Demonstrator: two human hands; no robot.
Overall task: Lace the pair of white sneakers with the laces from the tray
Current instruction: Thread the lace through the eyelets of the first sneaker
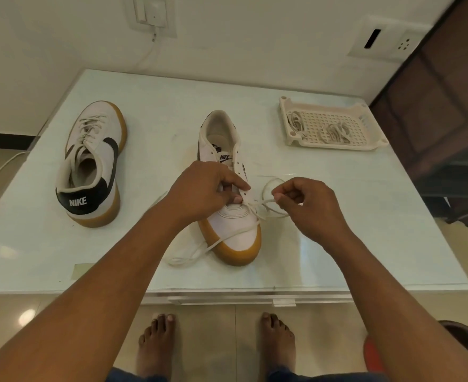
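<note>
L hand [208, 188] grips the eyelet edge of the centre sneaker [244, 241], toe toward the person. R hand [307, 208], just beside it, pinches the lace [227, 237], which trails over the toe. Slotted tray [337, 146], far right, holds two lace bundles [334, 132]. Laced sneaker [92, 161] stands at left. Pale glossy table [337, 230], cream wall w/ sockets [154, 15], tiled floor.

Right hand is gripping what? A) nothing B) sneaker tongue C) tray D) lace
D: the right hand pinches the lace where it runs out to the right of the centre sneaker.
</note>
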